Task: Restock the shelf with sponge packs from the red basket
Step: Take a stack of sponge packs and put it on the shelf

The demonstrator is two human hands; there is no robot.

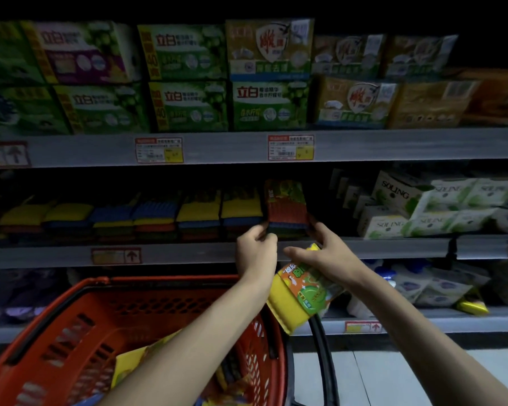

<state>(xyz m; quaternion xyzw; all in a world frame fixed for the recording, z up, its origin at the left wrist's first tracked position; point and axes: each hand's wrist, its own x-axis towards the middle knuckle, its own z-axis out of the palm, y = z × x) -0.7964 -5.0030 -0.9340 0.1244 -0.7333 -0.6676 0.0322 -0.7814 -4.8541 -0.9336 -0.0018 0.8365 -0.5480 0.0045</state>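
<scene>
The red basket (79, 291) sits nearest, with sponge packs (129, 364) inside. Above it, the right hand (326, 256) grips a yellow pack (302, 294). The left hand (255, 250) pinches an upright pack (286, 206) on the shelf (188, 253), beside the stocked row (200, 215).

Only the arms of the person show: a left forearm (214, 338) and a right forearm (417, 335), both bare from the picture's bottom edge to the wrist, slender and smooth. The left hand (255, 253) and right hand (326, 259) are bare too, with slim fingers; the nails are too dim to tell
</scene>
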